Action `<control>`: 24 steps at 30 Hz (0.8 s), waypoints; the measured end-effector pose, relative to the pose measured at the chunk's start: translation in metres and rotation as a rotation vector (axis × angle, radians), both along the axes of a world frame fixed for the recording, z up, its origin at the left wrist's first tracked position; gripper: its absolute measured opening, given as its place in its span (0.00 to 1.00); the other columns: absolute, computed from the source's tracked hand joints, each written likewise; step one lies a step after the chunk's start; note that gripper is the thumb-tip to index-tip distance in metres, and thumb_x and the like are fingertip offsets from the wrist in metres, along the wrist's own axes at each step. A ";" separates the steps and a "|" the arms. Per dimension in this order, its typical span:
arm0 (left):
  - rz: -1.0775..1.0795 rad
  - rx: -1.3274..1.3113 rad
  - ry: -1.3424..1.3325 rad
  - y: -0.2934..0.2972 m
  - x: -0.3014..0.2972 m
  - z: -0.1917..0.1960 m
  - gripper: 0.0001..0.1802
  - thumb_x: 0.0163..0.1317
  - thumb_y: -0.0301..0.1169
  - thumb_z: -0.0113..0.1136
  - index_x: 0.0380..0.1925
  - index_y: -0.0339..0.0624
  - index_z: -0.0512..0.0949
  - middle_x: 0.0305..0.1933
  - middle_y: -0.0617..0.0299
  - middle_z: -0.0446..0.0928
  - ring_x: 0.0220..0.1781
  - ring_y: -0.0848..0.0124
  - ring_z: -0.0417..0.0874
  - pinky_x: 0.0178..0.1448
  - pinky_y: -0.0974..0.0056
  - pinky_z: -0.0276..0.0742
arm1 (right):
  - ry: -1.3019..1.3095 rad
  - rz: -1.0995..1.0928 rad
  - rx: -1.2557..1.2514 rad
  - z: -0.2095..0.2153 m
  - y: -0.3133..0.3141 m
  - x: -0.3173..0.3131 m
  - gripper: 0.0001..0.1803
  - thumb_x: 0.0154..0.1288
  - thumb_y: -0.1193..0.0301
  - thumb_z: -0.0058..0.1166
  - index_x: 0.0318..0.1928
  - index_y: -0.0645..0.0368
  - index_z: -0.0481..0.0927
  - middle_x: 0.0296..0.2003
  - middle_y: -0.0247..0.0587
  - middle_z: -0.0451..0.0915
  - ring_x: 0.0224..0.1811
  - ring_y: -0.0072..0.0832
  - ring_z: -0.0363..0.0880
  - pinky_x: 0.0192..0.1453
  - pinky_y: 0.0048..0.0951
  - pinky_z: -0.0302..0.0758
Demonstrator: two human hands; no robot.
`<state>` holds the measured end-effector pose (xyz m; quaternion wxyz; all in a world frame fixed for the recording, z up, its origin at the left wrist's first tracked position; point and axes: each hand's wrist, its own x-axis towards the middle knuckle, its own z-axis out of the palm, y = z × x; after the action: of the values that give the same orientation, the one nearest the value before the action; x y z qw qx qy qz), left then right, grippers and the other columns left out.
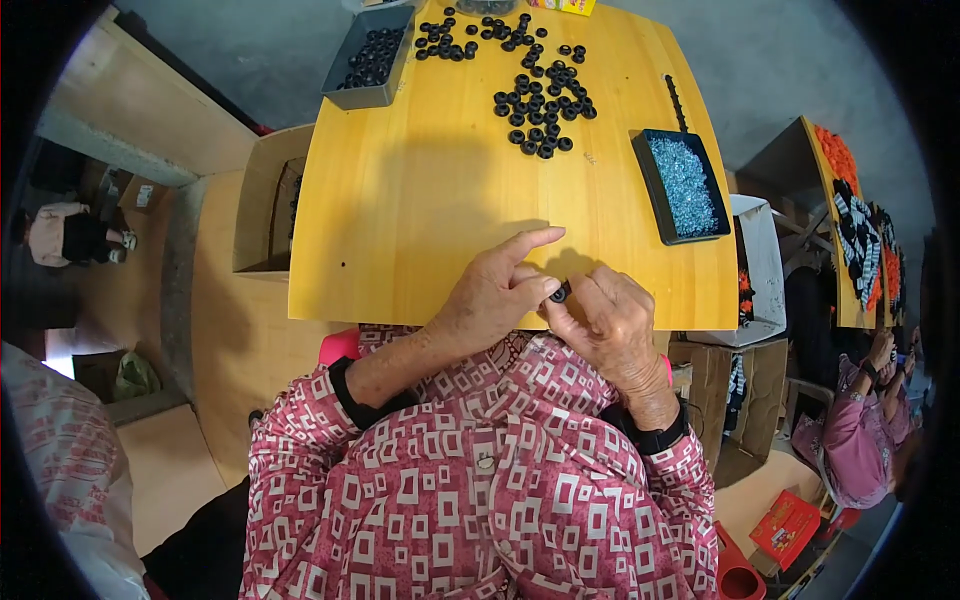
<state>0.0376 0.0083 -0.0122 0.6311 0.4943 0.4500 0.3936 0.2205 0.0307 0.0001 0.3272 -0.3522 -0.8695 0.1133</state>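
Yellow wooden table (420, 200): work surface. Grey tray (370, 58) of black rings, far left. Black tray (682, 185) of small bluish parts, within right reach. Loose black rings (540, 105), scattered at the centre. Left hand (492, 295) and right hand (605, 318): fingertips pinched together on one small black ring (561, 292) at the near table edge, steadying it.

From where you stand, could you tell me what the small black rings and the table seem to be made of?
The small black rings look like rubber or plastic: matte and uniformly dark, though too small to be sure. The table appears to be light wood or wood laminate, with faint grain and a smooth sheen.
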 end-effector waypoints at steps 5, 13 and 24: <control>-0.003 -0.002 -0.006 -0.002 0.001 -0.002 0.28 0.68 0.24 0.53 0.69 0.40 0.62 0.26 0.75 0.67 0.30 0.87 0.66 0.39 0.77 0.66 | -0.010 0.012 -0.013 -0.001 -0.002 0.001 0.13 0.49 0.74 0.66 0.23 0.59 0.71 0.19 0.39 0.66 0.21 0.35 0.72 0.26 0.35 0.73; -0.057 -0.090 -0.118 0.002 -0.007 -0.004 0.30 0.67 0.26 0.57 0.69 0.40 0.61 0.38 0.65 0.81 0.41 0.82 0.77 0.49 0.75 0.73 | 0.034 -0.029 -0.012 -0.003 -0.002 0.004 0.13 0.47 0.74 0.68 0.22 0.60 0.72 0.19 0.38 0.66 0.20 0.35 0.72 0.25 0.35 0.72; -0.015 -0.070 -0.005 -0.003 0.000 0.003 0.29 0.60 0.23 0.63 0.63 0.39 0.68 0.42 0.57 0.85 0.42 0.81 0.80 0.48 0.74 0.75 | -0.081 0.007 0.031 0.001 -0.008 0.004 0.14 0.51 0.73 0.66 0.23 0.59 0.71 0.19 0.38 0.65 0.21 0.36 0.72 0.26 0.35 0.73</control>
<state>0.0378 0.0055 -0.0089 0.6519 0.4745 0.4583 0.3741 0.2250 0.0229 0.0007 0.2966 -0.3482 -0.8850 0.0868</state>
